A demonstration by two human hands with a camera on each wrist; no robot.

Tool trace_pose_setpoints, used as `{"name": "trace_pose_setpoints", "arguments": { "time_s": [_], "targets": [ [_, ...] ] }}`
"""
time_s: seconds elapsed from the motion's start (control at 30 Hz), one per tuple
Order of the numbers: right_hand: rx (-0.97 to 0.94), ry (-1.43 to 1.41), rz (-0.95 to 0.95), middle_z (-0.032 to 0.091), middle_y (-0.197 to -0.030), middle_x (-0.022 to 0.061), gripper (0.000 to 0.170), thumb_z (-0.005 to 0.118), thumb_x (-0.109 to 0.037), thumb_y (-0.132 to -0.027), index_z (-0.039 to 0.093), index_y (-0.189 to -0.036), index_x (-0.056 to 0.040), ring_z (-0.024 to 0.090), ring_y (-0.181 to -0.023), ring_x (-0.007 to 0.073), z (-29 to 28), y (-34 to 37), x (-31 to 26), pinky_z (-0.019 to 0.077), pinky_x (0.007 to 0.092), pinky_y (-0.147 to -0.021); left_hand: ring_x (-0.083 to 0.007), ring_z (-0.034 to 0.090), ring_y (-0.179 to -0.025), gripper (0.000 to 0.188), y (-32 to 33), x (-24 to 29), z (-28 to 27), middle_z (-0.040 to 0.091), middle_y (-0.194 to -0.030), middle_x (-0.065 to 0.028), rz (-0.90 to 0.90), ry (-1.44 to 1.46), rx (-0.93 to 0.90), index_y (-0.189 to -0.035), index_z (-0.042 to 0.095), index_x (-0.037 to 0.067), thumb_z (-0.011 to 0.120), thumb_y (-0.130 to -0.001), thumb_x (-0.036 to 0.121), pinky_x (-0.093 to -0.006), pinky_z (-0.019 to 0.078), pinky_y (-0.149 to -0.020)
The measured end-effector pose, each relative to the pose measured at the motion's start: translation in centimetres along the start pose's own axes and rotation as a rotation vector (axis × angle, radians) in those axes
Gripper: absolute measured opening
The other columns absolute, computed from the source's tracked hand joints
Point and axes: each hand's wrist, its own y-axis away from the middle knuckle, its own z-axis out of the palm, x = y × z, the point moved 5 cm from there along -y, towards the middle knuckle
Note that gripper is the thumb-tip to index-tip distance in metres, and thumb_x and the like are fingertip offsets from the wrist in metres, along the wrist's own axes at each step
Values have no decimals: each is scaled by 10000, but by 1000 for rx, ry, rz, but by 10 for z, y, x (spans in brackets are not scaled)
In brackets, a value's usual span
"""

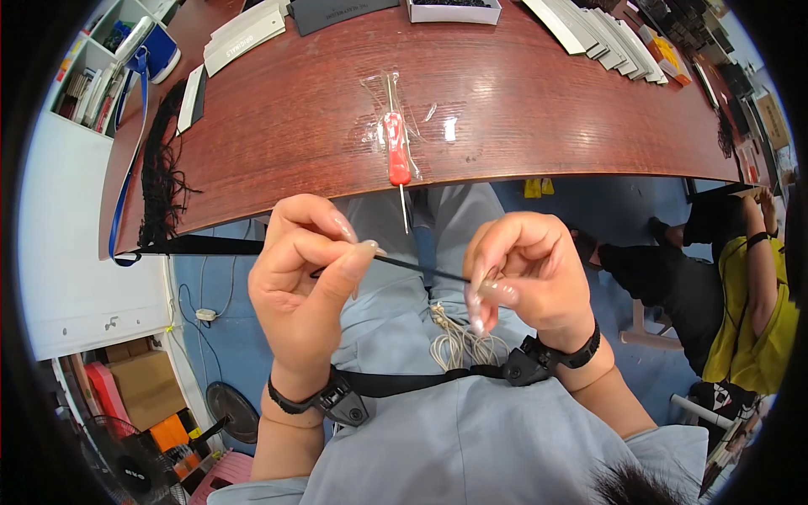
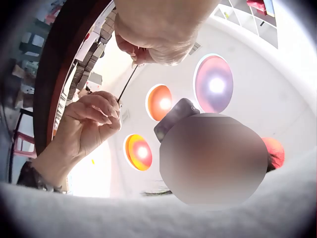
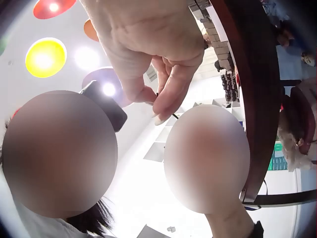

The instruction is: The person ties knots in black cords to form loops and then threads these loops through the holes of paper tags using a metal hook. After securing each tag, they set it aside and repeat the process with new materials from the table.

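A thin black cord (image 1: 412, 265) is stretched between the two hands above the lap in the head view. The left hand (image 1: 307, 282) pinches one end between thumb and index finger, with a bit of dark cord showing behind its fingers. On the other side the right hand (image 1: 534, 273) pinches the cord between thumb and fingers. The left wrist view shows the cord (image 2: 128, 83) running straight from the left hand (image 2: 158, 32) to the right hand (image 2: 91, 119). In the right wrist view the right hand's (image 3: 153, 54) fingertips meet, and little of the cord shows.
On the table (image 1: 286, 135) lies a red-handled tool (image 1: 397, 147), its thin metal shaft over the near edge. Black cords (image 1: 160, 177) hang at the left; grey cards (image 1: 244, 38) and a white box (image 1: 454, 12) stand behind. Pale strings (image 1: 459, 341) rest on the lap. Another person (image 1: 741, 295) sits at the right.
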Motion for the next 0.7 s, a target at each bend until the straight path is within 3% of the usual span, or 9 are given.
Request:
{"name": "trace_pose_setpoints", "arguments": {
  "time_s": [0.03, 0.2, 0.47, 0.7],
  "targets": [
    [-2, -100, -20, 576, -734, 112, 124, 556, 45, -720, 531, -841, 29, 585, -629, 140, -2, -1, 0, 494, 213, -510, -53, 419, -592, 81, -2, 1, -1, 420, -906, -67, 1, 0, 0, -664, 520, -1, 566, -702, -56, -163, 347, -516],
    [54, -30, 35, 575, -763, 122, 174, 541, -22, -760, 527, -924, 34, 580, -653, 141, -4, -3, 0, 500, 221, -513, -71, 464, -698, 76, -3, 2, -4, 455, -933, -88, -17, -75, -33, -667, 542, -9, 581, -682, -72, -175, 365, -611],
    [60, 33, 41, 587, -802, 129, 231, 540, -43, -771, 535, -987, 37, 577, -640, 129, -5, -4, -1, 501, 220, -513, -67, 454, -680, 78, 1, 4, -6, 455, -943, -94, 8, -86, -13, -673, 540, -7, 590, -682, -66, -179, 366, -597],
    [102, -6, 58, 585, -737, 103, 153, 530, -79, -796, 550, -897, 35, 564, -594, 109, -7, -5, 0, 486, 208, -500, -81, 467, -693, 76, 3, 5, -5, 458, -934, -100, 1, -84, -39, -680, 534, -9, 589, -684, -61, -176, 371, -585]
  ]
}}
